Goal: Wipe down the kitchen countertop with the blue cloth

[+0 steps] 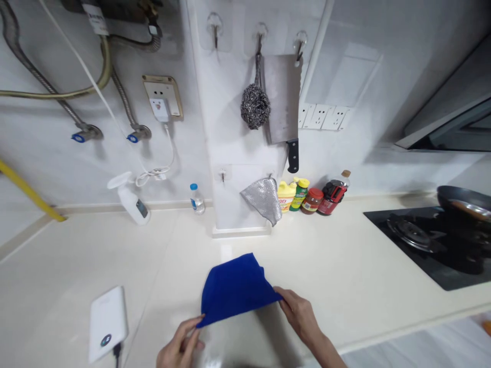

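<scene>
A bright blue cloth (233,289) is lifted off the cream countertop (345,271), its far edge draping back onto the surface. My left hand (180,347) pinches its near left corner, fingers closed on the fabric. My right hand (301,314) pinches the near right corner the same way. Both hands are low in the view, close to the counter's front edge.
A white power bank (108,322) with a cable lies to the left. A white spray bottle (130,199), small water bottle (197,198), grey rag (264,199) and condiment bottles (307,197) line the wall. A cleaver (284,102) and steel scourer (255,105) hang above. Gas hob with pan (441,240) at right.
</scene>
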### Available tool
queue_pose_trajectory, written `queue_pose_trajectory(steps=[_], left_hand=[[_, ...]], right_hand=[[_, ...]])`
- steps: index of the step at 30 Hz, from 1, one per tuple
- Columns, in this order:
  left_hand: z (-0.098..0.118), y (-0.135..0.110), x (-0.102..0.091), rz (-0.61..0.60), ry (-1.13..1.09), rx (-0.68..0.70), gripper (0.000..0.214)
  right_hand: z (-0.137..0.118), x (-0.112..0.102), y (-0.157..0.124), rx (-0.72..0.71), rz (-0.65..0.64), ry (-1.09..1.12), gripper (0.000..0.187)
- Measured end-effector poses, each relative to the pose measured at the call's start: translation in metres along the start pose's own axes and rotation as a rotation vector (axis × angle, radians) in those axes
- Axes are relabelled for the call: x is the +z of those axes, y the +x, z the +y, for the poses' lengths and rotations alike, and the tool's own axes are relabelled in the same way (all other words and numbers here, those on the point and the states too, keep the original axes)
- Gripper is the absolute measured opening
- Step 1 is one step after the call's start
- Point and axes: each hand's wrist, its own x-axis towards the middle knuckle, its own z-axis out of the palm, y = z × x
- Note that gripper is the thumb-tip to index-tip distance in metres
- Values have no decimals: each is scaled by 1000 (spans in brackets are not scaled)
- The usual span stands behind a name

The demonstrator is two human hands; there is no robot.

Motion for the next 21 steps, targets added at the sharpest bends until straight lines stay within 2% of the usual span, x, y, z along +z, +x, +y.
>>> queue_pose_trajectory(steps=[4,8,11,13,15,17,19,21], left_hand=[[36,59,6,56,-220,-8,48],[79,124,7,223,-395,31,54],[108,151,4,267,-430,90,53],[118,155,0,292,-436,156,50],[115,148,-4,298,-409,228,45],[99,132,-10,262,-314,249,41],[68,106,-14,178,-149,198,41],[28,73,-16,84,-24,187,39]], right_hand=[[-6,-6,46,97,31,38,34],[-30,-20,115,127,150,289,38],[-51,-34,150,111,278,364,36],[-60,-42,157,51,345,352,34],[-64,-47,150,-37,376,317,34],[-61,-44,129,-103,358,276,35],[-50,-33,97,-125,287,249,36],[-35,-14,55,-92,175,239,37]])
